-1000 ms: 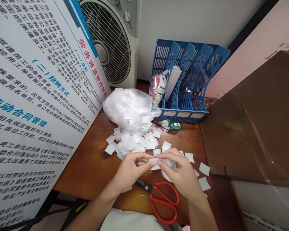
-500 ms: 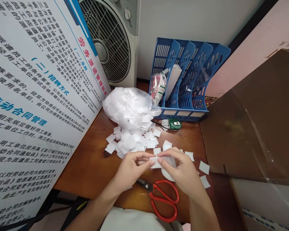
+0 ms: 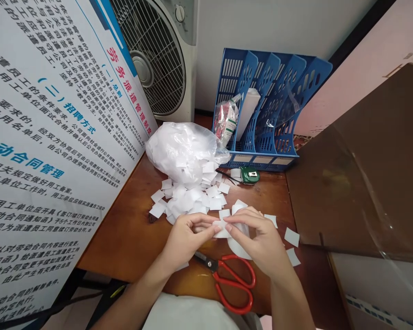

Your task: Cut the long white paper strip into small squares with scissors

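Observation:
My left hand [image 3: 189, 236] pinches a small white paper square [image 3: 221, 231] between thumb and fingers. From the other side my right hand [image 3: 258, 236] grips the same square, thumb and forefinger closed on its edge. Under my right hand lies a larger white piece [image 3: 240, 247], partly hidden by the fingers. Red-handled scissors [image 3: 236, 279] rest on the table just below my hands, their blades partly behind my left wrist. Beyond my hands a heap of white squares [image 3: 189, 201] spills from a clear plastic bag [image 3: 182, 149].
A green tape measure [image 3: 249, 175] sits before a blue file rack [image 3: 261, 158]. Loose squares [image 3: 292, 237] lie at the right. A box fan [image 3: 158, 59] stands behind, a printed board [image 3: 55, 151] leans at the left, and a brown panel [image 3: 358, 183] bounds the right side.
The camera view has shifted slightly. Both hands keep hold of the paper square, which looks a little more bent now; the other things lie as before.

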Available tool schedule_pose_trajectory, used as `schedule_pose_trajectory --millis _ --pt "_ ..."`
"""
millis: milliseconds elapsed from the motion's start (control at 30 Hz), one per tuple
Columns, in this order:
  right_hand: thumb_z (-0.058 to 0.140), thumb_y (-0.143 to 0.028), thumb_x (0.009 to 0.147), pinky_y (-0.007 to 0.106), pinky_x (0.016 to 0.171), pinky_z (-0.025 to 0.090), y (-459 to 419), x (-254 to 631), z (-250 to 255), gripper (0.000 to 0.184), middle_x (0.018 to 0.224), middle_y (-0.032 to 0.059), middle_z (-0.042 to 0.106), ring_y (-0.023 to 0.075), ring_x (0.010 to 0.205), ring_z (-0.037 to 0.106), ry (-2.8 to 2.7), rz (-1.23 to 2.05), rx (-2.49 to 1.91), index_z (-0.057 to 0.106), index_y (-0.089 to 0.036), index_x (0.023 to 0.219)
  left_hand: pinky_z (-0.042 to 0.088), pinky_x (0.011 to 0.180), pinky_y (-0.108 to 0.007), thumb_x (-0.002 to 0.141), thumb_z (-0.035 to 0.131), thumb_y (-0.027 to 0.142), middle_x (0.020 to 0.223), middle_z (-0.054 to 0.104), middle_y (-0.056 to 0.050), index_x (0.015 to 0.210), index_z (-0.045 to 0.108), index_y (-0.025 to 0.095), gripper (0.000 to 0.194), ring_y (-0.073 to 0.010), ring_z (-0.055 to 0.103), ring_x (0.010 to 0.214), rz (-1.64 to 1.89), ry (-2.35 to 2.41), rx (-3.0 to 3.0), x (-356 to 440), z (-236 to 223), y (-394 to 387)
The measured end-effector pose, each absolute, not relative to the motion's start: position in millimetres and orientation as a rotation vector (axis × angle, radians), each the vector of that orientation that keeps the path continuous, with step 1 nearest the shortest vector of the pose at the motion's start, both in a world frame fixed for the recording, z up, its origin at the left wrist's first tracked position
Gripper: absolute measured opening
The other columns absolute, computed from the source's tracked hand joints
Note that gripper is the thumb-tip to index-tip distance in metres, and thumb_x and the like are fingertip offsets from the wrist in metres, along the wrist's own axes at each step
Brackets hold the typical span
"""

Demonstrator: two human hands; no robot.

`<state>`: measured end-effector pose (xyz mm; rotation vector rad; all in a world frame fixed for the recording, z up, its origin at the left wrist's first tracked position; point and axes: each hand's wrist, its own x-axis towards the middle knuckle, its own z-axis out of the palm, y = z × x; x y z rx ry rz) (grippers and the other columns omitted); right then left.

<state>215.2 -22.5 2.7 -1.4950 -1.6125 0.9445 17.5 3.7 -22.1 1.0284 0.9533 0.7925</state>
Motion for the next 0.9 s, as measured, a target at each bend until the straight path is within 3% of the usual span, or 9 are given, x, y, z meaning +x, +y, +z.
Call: schedule_pose_trajectory --millis 333,733,900 --pt "0.068 -0.038 0.092 0.04 0.092 0.047 -21.4 215.9 -1.0 0.017 0.099 0.0051 0.071 0.0226 0.097 0.063 -1.505 1.08 -1.536 0.077 -0.027 0.101 0.063 0.086 -0.031 0.085 0.079 0.034 0.101 0.08 -0.008 0.113 0.079 0.016 0.032 -0.0237 0.076 0.095 0.792 0.96 1.068 16.7 -25.3 4.6" --pt "0.07 -0.038 0.089 0.039 0.093 0.047 -20.6 212.4 0.4 0.013 0.102 0.0021 0.072 0.0226 0.101 0.064 -1.446 1.079 -1.588 0.078 -0.029 0.095 0.059 0.087 -0.027 0.091 0.073 0.035 0.106 0.079 -0.009 0.117 0.076 0.016 0.032 -0.0216 0.074 0.099 0.761 0.929 1.099 17.1 -25.7 4.9" --pt "0.07 -0.036 0.09 0.037 0.093 0.046 -20.6 210.4 -2.2 0.011 0.102 0.0002 0.072 0.0209 0.101 0.064 -1.452 1.043 -1.559 0.077 -0.031 0.096 0.055 0.077 -0.019 0.091 0.073 0.033 0.092 0.077 -0.004 0.121 0.071 0.017 0.034 -0.0128 0.07 0.082 0.755 0.956 1.081 16.5 -25.3 6.0"
